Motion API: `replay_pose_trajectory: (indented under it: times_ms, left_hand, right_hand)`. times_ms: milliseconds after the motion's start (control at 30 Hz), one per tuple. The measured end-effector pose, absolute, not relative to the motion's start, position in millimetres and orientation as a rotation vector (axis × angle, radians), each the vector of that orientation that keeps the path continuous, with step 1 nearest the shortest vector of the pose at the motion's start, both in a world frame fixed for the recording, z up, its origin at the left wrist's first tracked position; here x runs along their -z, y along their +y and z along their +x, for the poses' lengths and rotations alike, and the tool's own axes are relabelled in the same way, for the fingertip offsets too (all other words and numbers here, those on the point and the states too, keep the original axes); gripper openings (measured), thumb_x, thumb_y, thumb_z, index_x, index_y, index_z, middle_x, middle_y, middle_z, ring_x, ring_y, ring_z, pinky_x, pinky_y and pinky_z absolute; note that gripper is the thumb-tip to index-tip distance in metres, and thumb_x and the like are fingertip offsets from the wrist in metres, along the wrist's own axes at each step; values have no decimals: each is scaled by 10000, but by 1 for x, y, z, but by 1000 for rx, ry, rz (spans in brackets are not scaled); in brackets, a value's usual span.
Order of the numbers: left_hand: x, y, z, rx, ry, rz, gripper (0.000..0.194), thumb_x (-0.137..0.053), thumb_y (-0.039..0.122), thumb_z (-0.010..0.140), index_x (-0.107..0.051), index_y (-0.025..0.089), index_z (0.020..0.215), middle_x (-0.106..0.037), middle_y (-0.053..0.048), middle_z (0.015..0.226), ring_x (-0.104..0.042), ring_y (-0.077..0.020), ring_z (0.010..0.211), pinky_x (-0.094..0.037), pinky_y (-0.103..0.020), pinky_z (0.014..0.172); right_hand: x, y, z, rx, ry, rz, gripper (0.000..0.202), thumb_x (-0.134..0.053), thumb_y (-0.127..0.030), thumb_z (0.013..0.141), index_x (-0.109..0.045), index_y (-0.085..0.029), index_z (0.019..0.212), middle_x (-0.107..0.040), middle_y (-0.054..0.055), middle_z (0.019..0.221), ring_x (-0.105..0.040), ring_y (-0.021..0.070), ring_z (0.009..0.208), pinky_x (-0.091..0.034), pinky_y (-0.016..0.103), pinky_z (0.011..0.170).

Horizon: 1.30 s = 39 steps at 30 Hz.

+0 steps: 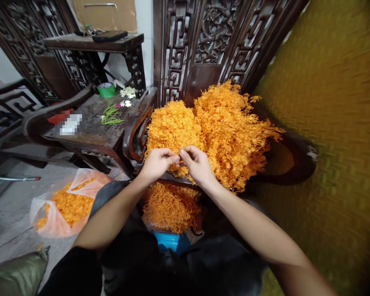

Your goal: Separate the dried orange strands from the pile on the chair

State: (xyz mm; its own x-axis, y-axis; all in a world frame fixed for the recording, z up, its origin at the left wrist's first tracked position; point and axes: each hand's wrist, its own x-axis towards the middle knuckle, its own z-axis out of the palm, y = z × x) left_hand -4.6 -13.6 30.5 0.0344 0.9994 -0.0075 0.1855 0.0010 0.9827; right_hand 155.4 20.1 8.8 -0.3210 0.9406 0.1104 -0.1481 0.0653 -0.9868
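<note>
My left hand [158,163] and my right hand [197,165] meet almost fingertip to fingertip in front of a heap of orange flowers [174,125]. Both are closed in a pinch; what lies between the fingers is too small to make out. A taller, looser orange heap [234,135] stands on the same dark wooden chair, to the right. Below my hands, between my knees, more orange flowers [171,207] rise over a blue container [172,241].
On the small wooden table [92,137] at the left lie a green tape roll [106,89], green stems [111,115] and white flowers [128,92]. A plastic bag [60,225] with orange pieces sits on the floor. A carved wooden screen [203,76] stands behind.
</note>
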Motion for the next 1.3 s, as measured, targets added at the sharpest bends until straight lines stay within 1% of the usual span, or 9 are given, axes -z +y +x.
replay_pose_trajectory:
  times_ms: [200, 267, 467, 600, 700, 867, 933, 1100, 1300]
  left_hand:
    - [-36, -14, -15, -1019, 1191, 1268, 362, -750, 462, 802, -623, 154, 662, -454, 49, 480, -349, -66, 439, -225, -239, 467]
    - [-37, -15, -18, -996, 1178, 1285, 353, -719, 458, 840, -628, 153, 687, -430, 54, 485, -336, -65, 442, -213, -237, 468]
    - [-40, -16, -15, -975, 1257, 1487, 383, -683, 435, 882, -593, 150, 643, -426, 43, 532, -336, -71, 502, -229, -233, 498]
    - [-39, -11, -11, -1025, 1294, 1371, 347, -722, 450, 836, -672, 135, 699, -405, 49, 527, -293, -63, 484, -177, -237, 482]
    - [-44, -7, -15, -1060, 1283, 1205, 326, -783, 428, 760, -710, 114, 712, -394, 51, 507, -273, -49, 457, -144, -232, 470]
    - [-56, -2, -35, -1263, 1280, 1050, 344, -896, 374, 622, -722, 87, 698, -432, 47, 528, -279, -16, 430, -128, -207, 446]
    - [-57, 0, -38, -1342, 1227, 991, 361, -900, 384, 629, -738, 85, 750, -412, 60, 527, -281, -15, 422, -139, -194, 431]
    - [-49, 6, -39, -1521, 1199, 876, 356, -891, 363, 638, -738, 87, 802, -425, 64, 572, -315, -12, 423, -146, -166, 406]
    - [-47, 6, -36, -1565, 1243, 909, 343, -866, 381, 682, -736, 95, 821, -463, 51, 605, -338, -15, 431, -168, -172, 404]
  right_hand:
    - [-24, 38, 174, -1938, -1388, -639, 352, -843, -407, 795, -730, -233, 1080, -682, 33, 1020, -675, 179, 916, -653, 364, 755]
    - [-29, 41, 181, -1999, -1388, -626, 339, -846, -384, 789, -749, -211, 1064, -701, 67, 1098, -680, 200, 971, -661, 396, 783]
    - [-21, 36, 170, -1747, -1366, -808, 374, -925, -358, 688, -716, -176, 940, -686, 28, 885, -664, 138, 744, -633, 285, 598]
    - [-12, 33, 157, -1819, -1072, -720, 379, -949, -377, 644, -713, -160, 847, -646, 5, 859, -661, 120, 748, -655, 287, 640]
    - [-14, 30, 155, -1865, -909, -616, 367, -952, -363, 654, -713, -166, 852, -653, 4, 898, -675, 133, 818, -683, 345, 732]
    - [-25, 21, 165, -1903, -1001, -548, 315, -905, -354, 740, -703, -194, 923, -700, 76, 1187, -681, 238, 1123, -692, 433, 795]
    - [-27, 20, 171, -1958, -1138, -580, 317, -911, -342, 728, -708, -183, 913, -687, 109, 1278, -692, 257, 1136, -691, 420, 795]
    - [-33, 31, 188, -1759, -1126, -586, 305, -872, -377, 779, -683, -176, 907, -760, 79, 965, -753, 196, 868, -681, 370, 738]
    - [-36, 32, 192, -1440, -1531, -706, 220, -768, -395, 872, -698, -202, 951, -712, 45, 837, -699, 183, 782, -617, 338, 649]
